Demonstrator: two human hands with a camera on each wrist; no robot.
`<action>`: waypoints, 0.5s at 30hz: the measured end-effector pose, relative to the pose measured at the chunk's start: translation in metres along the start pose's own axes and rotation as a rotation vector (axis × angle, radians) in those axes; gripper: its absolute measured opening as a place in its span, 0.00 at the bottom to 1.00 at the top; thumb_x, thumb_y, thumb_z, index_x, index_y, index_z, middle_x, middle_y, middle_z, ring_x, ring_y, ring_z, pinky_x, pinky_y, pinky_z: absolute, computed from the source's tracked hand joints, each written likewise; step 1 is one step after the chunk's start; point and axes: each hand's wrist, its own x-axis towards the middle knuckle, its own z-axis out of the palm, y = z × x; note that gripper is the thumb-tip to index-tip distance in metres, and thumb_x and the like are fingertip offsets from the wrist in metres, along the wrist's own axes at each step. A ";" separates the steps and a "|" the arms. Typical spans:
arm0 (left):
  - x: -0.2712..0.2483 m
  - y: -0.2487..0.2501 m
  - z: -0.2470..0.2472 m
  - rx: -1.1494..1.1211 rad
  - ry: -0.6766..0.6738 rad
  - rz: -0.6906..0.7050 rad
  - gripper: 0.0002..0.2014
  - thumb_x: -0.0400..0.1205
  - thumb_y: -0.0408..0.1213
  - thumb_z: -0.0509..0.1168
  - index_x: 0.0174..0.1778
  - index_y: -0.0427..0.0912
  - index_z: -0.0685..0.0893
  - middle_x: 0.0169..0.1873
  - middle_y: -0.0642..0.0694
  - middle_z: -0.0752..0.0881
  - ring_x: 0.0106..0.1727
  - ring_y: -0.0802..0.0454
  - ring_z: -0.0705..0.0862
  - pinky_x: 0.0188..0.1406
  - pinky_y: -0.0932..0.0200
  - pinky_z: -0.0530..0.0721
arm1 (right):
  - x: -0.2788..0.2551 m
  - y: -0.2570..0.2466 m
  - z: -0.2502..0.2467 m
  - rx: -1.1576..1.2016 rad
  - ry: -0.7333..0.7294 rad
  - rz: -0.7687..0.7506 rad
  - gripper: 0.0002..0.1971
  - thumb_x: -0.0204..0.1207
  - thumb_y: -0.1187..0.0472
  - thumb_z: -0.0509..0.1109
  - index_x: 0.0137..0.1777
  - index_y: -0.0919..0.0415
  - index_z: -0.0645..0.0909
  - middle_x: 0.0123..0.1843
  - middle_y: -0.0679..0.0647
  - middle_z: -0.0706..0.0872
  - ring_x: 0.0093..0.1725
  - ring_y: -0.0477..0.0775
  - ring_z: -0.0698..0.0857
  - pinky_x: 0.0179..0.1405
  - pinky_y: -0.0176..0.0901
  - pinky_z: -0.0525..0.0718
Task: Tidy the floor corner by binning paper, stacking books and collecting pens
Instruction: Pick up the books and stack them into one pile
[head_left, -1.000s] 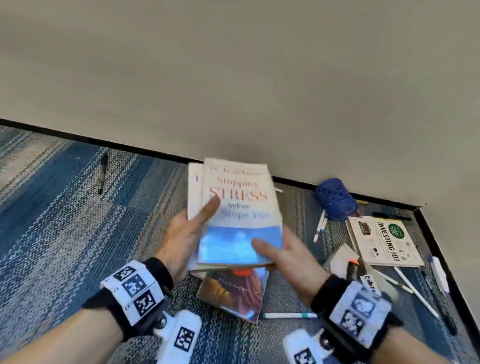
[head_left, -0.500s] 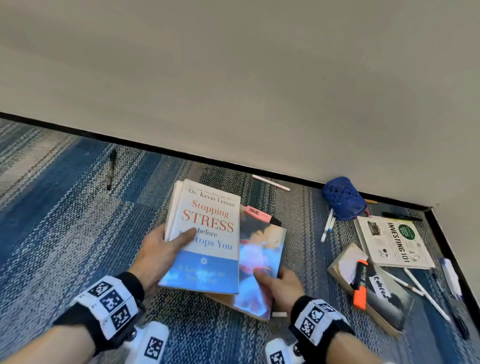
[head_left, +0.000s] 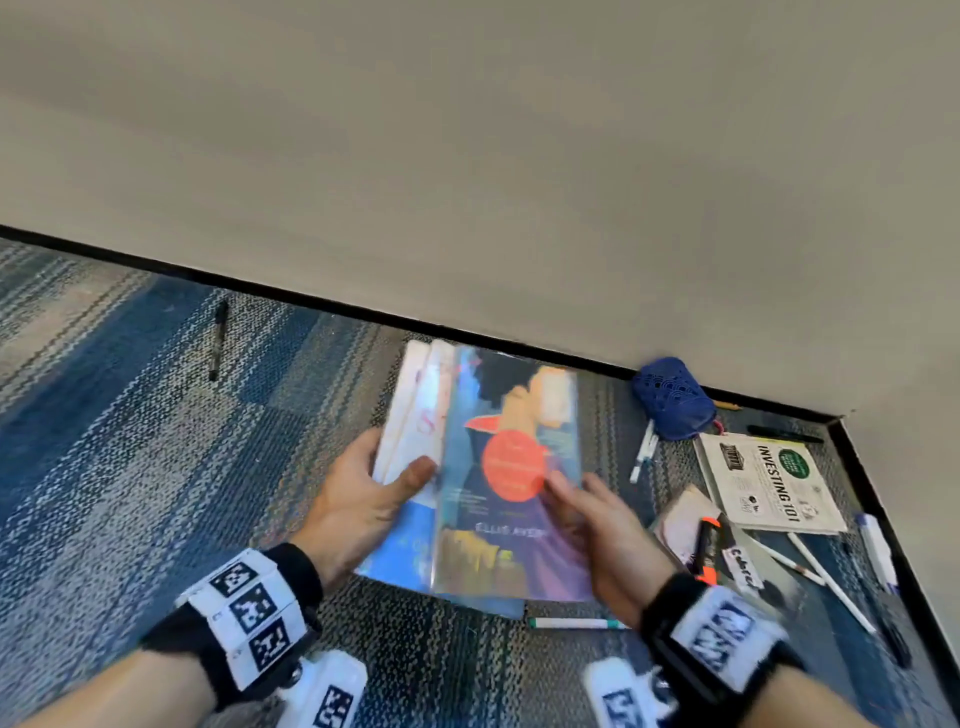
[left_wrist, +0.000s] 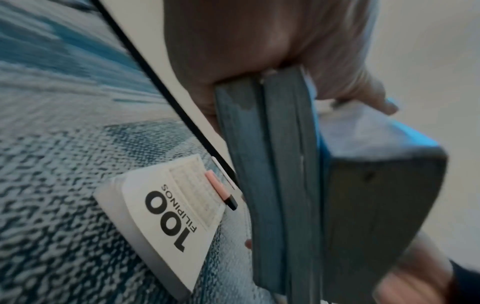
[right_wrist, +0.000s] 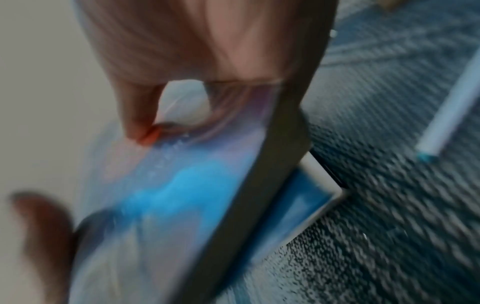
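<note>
My left hand (head_left: 358, 499) grips two stacked books, white and blue (head_left: 410, 447), by their left edge, thumb on top. In the left wrist view the fingers of that hand (left_wrist: 259, 41) wrap the page edges of these books (left_wrist: 272, 164). My right hand (head_left: 608, 530) holds a colourful book with a red circle (head_left: 514, 467), thumb on its cover, lying over the stack above the carpet. The right wrist view shows that hand (right_wrist: 182, 41) pinching the glossy cover (right_wrist: 168, 195). A "100 Filipinos" book (left_wrist: 166, 216) lies on the floor with a pink highlighter (left_wrist: 221, 189) on it.
In the corner lie a blue pencil pouch (head_left: 670, 400), an "Investing 101" book (head_left: 769, 483), a book with an orange highlighter (head_left: 706, 540) on it and several white pens. A teal-tipped pen (head_left: 576, 622) lies under the books. A black pen (head_left: 218, 340) lies far left.
My right hand has lifted the colourful book off the carpet and brought it over the white and blue books in my left hand. Both hands and the stack have risen.
</note>
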 end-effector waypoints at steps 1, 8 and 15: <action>-0.002 0.003 0.010 -0.052 -0.082 0.001 0.44 0.51 0.64 0.82 0.58 0.45 0.80 0.47 0.47 0.92 0.47 0.50 0.91 0.38 0.62 0.87 | 0.004 0.009 0.003 0.015 0.009 0.016 0.24 0.72 0.58 0.77 0.64 0.60 0.70 0.51 0.58 0.91 0.44 0.50 0.91 0.36 0.40 0.88; -0.025 -0.001 0.045 -0.032 -0.411 -0.008 0.41 0.62 0.29 0.85 0.68 0.50 0.74 0.59 0.49 0.88 0.57 0.51 0.89 0.53 0.53 0.87 | -0.039 0.003 -0.035 -0.215 -0.041 -0.140 0.37 0.65 0.58 0.83 0.73 0.60 0.71 0.63 0.61 0.87 0.63 0.62 0.86 0.64 0.56 0.83; -0.058 -0.021 0.120 0.018 -0.454 -0.063 0.30 0.61 0.11 0.78 0.56 0.34 0.82 0.42 0.49 0.92 0.49 0.57 0.90 0.40 0.70 0.85 | -0.115 0.018 -0.086 -0.366 0.118 -0.360 0.41 0.63 0.69 0.82 0.73 0.63 0.64 0.66 0.53 0.84 0.67 0.47 0.82 0.65 0.38 0.81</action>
